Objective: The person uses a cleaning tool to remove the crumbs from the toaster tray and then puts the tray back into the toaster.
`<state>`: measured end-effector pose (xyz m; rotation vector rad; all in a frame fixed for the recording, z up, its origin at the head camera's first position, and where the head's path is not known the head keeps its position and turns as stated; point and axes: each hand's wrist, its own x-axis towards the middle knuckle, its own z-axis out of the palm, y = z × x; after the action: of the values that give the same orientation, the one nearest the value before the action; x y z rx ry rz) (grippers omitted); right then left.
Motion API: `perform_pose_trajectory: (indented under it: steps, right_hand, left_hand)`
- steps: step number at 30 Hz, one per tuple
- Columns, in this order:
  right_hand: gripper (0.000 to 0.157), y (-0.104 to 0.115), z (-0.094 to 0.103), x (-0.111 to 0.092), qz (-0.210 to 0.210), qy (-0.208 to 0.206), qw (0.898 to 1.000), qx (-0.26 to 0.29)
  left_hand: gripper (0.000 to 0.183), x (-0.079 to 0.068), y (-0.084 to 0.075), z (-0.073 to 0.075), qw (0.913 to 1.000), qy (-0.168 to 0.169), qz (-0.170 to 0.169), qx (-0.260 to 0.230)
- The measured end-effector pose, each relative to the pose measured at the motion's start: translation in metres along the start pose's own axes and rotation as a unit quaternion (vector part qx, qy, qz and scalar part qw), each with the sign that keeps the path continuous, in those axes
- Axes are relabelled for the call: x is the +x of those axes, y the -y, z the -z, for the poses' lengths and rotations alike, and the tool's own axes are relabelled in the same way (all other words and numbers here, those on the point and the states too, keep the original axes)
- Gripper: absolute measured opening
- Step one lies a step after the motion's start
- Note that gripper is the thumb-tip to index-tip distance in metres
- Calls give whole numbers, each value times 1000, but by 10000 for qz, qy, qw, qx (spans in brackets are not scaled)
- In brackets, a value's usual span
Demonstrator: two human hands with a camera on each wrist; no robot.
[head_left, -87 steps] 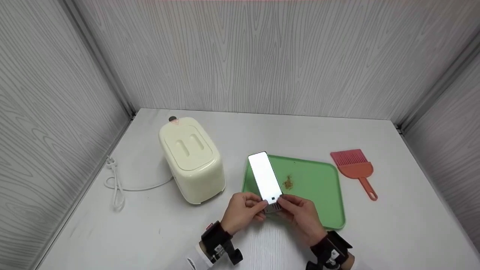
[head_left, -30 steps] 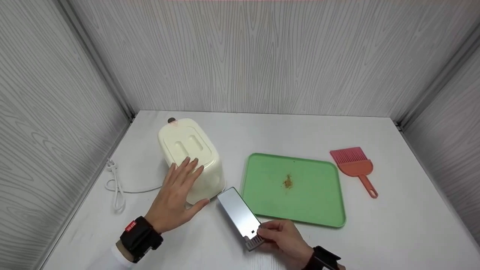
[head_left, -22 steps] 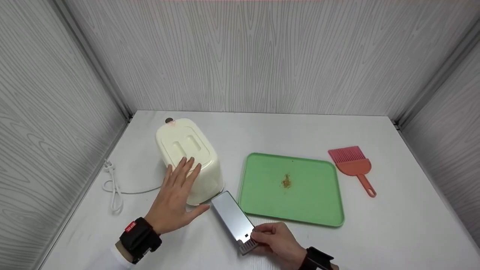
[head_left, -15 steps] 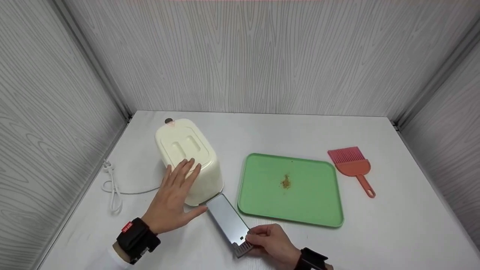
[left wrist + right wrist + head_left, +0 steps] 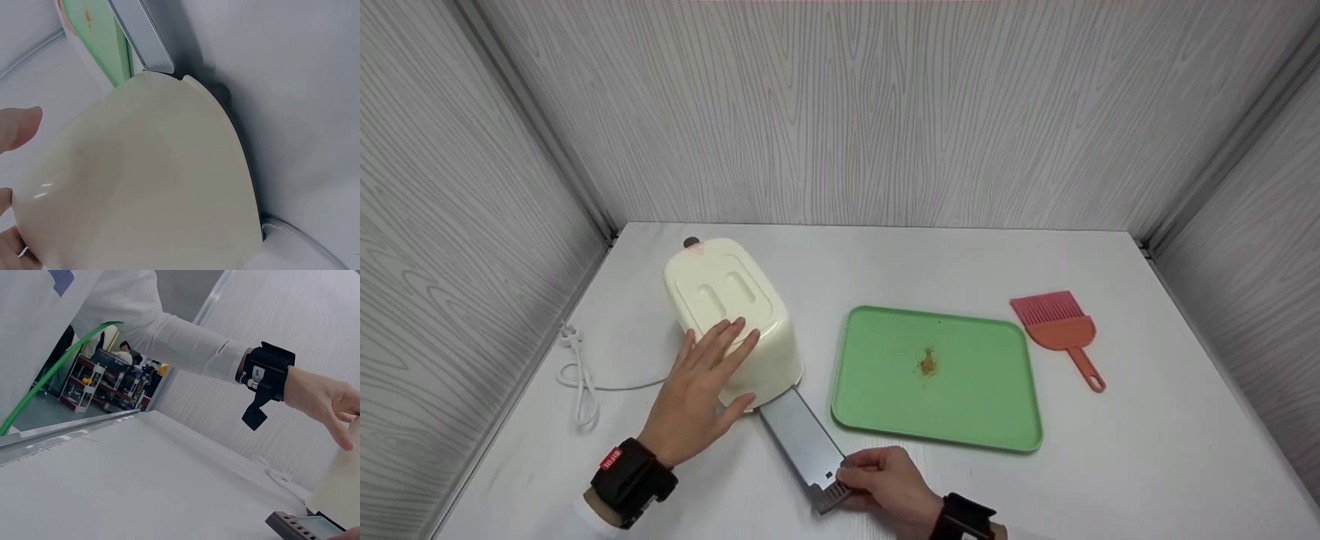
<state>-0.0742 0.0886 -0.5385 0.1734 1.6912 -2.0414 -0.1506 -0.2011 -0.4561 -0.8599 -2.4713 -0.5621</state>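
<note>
A cream toaster with a lid on top stands at the left of the table. My left hand rests on its near end with the fingers spread and fairly straight; in the left wrist view the fingertips show at the edge of the toaster's body. Between thumb and fingers, my right hand pinches the grey slotted end of a flat metal crumb tray. The crumb tray's far end meets the toaster's bottom edge and is hidden there. The right wrist view shows the slotted end close up.
A green tray with brown crumbs lies right of the toaster. Farther right is a red-orange brush and dustpan set. The white power cord lies at the left. Grey wood-grain walls enclose the table.
My left hand has left the crumb tray and gone to the toaster. My right hand has brought the crumb tray from over the green tray, down and left, its far end now at the toaster's base.
</note>
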Motion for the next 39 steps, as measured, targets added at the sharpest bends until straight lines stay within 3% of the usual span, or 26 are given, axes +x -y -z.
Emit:
perform_pose_trajectory:
  steps: [9,18,29,39]
  right_hand:
    - [22,0,-5,3,-16,-15,10000,-63]
    - [21,0,-9,7,-7,15,10000,-68]
    - [23,3,-10,16,343,12,9946,-977]
    - [24,3,-19,23,169,-177,9976,-644]
  left_hand:
    - [85,1,-1,-4,9993,-253,264,-59]
    - [82,3,-3,-3,9991,-313,298,-1]
    - [81,2,-5,-2,9990,-307,332,53]
    - [81,4,-5,-2,9990,-273,337,91]
